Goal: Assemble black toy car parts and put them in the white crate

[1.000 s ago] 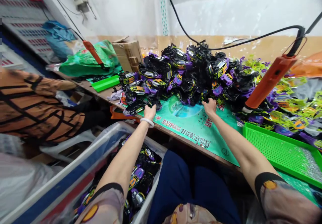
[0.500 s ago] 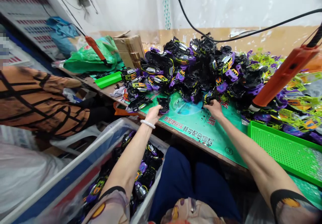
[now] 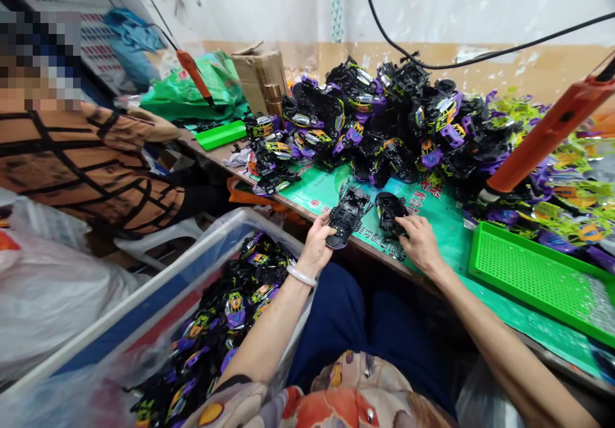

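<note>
My left hand (image 3: 319,242) is closed on the near end of a black toy car chassis (image 3: 350,213), held tilted over the table's front edge with its underside or inner side showing. To its right, my right hand (image 3: 417,239) grips the edge of a black toy car body (image 3: 390,213), its hollow dark side towards me. The two parts are close together but apart. Behind them a heap of black and purple toy car parts (image 3: 355,120) covers the back of the green table sheet (image 3: 312,191).
An orange electric screwdriver (image 3: 542,139) hangs at the right above a green perforated tray (image 3: 528,274) holding small screws. Yellow-green car parts (image 3: 567,204) lie behind it. A large bin (image 3: 163,293) of toy cars stands at my left. Another person (image 3: 81,165) sits beyond it.
Both hands have drawn back towards me, lifting the black parts off the table. The left part now shows its full length. The view has shifted slightly left.
</note>
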A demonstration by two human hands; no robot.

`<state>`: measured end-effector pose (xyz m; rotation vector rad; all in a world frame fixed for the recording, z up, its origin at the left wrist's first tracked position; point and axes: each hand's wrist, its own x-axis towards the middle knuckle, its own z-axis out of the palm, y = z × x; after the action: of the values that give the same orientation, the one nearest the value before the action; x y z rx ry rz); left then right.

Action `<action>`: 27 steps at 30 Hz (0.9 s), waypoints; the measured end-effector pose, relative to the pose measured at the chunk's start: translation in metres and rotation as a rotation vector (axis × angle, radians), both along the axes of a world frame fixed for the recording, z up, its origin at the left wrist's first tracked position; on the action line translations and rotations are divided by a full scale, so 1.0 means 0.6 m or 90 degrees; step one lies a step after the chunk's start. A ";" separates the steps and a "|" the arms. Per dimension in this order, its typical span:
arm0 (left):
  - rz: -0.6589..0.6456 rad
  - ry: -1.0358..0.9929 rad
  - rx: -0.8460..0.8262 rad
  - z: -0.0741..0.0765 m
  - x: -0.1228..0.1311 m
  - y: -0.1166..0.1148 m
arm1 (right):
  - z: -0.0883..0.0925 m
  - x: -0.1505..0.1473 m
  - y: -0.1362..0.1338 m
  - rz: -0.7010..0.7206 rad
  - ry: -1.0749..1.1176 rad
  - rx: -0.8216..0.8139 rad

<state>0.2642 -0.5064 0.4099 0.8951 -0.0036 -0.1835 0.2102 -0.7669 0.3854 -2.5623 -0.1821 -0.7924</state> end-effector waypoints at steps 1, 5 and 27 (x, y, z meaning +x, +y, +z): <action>0.001 0.006 -0.002 -0.001 -0.005 0.001 | -0.002 -0.003 0.001 -0.021 -0.027 0.054; 0.011 0.049 -0.005 -0.003 -0.019 0.009 | -0.012 -0.009 -0.009 -0.137 -0.027 0.344; -0.013 0.120 -0.086 -0.015 -0.069 0.008 | -0.010 0.064 -0.016 -0.184 0.170 0.501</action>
<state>0.2226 -0.5014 0.4009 0.7408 0.1484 -0.2831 0.2487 -0.7764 0.3793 -1.9155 0.4998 -0.4705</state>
